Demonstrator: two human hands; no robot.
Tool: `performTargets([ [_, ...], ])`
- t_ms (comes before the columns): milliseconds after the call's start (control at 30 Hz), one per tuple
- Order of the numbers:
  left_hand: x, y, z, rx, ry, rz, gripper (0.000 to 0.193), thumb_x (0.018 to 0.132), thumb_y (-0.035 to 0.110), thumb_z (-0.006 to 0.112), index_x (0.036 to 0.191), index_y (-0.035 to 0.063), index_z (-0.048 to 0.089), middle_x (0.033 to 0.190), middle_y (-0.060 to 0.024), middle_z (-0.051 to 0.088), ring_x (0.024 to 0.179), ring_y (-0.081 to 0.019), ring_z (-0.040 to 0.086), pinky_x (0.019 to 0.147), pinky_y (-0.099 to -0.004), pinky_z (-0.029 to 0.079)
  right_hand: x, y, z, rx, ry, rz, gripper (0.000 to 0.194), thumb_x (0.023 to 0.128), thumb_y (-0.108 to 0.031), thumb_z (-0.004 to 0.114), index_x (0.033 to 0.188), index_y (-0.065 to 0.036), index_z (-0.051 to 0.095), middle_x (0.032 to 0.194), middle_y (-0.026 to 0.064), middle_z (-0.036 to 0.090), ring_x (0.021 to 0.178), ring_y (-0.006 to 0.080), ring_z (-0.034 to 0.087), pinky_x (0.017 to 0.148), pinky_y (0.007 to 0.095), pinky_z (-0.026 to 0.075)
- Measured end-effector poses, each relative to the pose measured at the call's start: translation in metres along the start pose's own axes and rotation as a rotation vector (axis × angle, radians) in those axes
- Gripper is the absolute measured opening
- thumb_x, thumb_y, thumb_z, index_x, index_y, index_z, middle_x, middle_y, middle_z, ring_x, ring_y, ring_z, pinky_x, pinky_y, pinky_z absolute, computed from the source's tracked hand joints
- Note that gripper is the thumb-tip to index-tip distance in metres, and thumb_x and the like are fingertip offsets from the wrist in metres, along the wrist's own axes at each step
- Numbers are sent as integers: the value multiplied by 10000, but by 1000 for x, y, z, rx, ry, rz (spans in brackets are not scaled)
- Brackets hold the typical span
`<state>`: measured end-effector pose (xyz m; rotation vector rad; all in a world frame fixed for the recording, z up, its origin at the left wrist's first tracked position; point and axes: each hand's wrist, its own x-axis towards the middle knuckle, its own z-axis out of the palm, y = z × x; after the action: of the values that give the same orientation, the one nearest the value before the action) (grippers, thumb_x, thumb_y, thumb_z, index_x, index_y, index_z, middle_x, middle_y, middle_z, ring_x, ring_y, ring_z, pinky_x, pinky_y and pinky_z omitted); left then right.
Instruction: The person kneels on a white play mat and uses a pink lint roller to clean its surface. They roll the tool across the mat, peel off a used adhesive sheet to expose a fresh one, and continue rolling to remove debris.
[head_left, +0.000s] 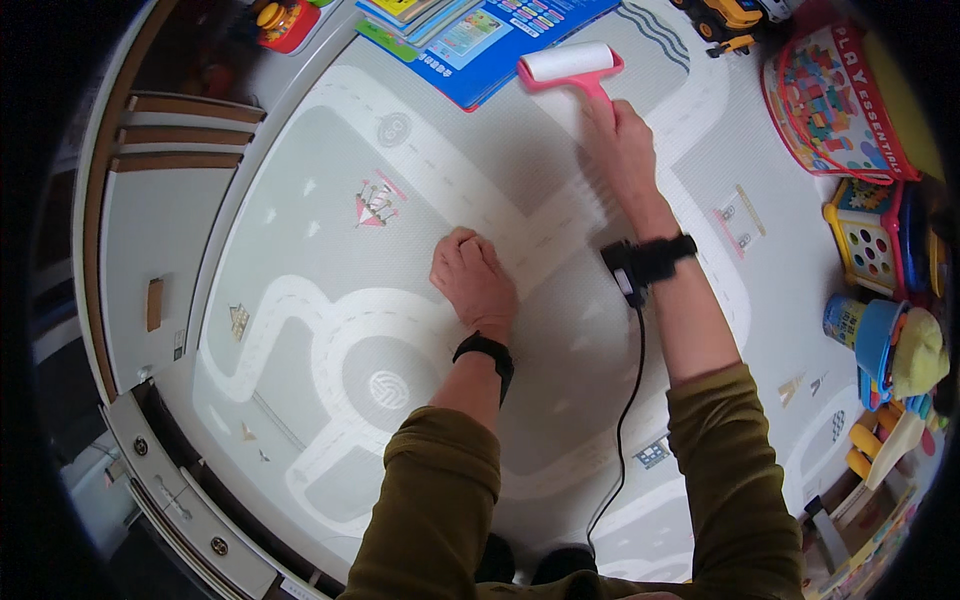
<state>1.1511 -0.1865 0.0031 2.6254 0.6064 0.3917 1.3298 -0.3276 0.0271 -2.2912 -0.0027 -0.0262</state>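
Observation:
My right hand (630, 161) is wrapped around the pink handle of a lint roller (568, 63). The roller's white sheet faces up near the corner of a blue book (480, 64). My left hand (474, 277) is closed into a loose fist over the play mat (517, 247), with nothing visible in it. Beneath both hands the mat shows printed pale roads and a small pink-and-white ship. Each wrist wears a black band, and a black cable (621, 450) runs from the right one towards my feet.
Books are stacked at the top, beside a red toy (289, 26). A yellow toy construction vehicle (724, 19), a clear toy bag (832, 105), an activity cube (870, 236) and a blue bucket (881, 337) line the right. White cabinets (169, 247) border the left.

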Motion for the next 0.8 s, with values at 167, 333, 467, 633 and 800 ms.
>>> performTargets([
  [167,0,-4,0,-18,-66,-21,107,847,46,562,935,86,516,1106,-24,490,1107,-255,447,952,-409,301,-19,1,29,125,-60,-8,424,964,-403,414,936,-14,578,834,294,623,813,476,598,695,528,465],
  [333,-1,-6,0,-58,13,-13,109,845,60,567,941,85,521,1097,-24,493,1097,-261,451,950,-408,304,-81,12,-10,207,-278,62,279,952,-307,521,952,-37,588,742,236,622,683,383,632,610,415,485],
  [467,0,-5,0,-62,37,-12,114,841,70,569,942,93,522,1093,-21,493,1106,-253,448,952,-405,304,-82,-2,-29,50,-298,-56,261,973,-269,497,964,-26,591,739,207,619,669,318,616,607,374,475],
  [633,-2,-5,-1,-76,-6,-30,140,844,72,566,976,90,523,1110,-30,488,1142,-254,437,963,-402,300,-58,-41,36,20,-224,-282,274,969,-296,480,952,-38,569,779,218,644,718,387,625,592,451,487],
  [800,-5,-6,1,-42,-13,-63,184,850,92,561,1031,87,531,1135,-44,491,1156,-260,434,974,-411,294,-69,-83,88,35,-341,-353,339,970,-338,462,910,-20,565,788,185,656,729,400,622,647,504,492],
])
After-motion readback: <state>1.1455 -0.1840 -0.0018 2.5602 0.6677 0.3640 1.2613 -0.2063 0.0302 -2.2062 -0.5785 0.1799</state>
